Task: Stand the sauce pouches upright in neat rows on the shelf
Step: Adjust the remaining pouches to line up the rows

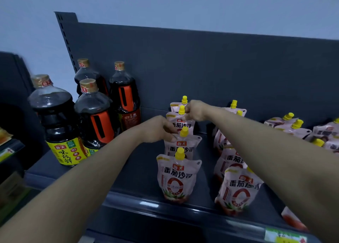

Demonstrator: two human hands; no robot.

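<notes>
So this is mid-tidy on the left-hand row of tomato sauce pouches [178, 176] on the dark shelf [139, 169]. That row has four of them standing one behind the other, yellow caps up, just right of the big soy sauce bottles [56, 125].

The right hand [196, 110] is pinching the top of the third pouch [180, 123], right beside its yellow cap [181, 109]. The left hand [158, 129] has its fingers curled onto the top left corner of the second pouch [181, 145]. Looks to me like both are being squared up so the row runs straight front to back.

A second row [238, 189] stands just to the right, partly hidden behind the right forearm, and it seems a bit more crooked.

Further right there's a bunch of loose pouches [288, 121] tipped over or leaning, so I'd say the job is maybe halfway.

Next move, I reckon: let go gently so these floppy things don't slump, then go for the tipped ones and stand them on their bases as a new row.
</notes>
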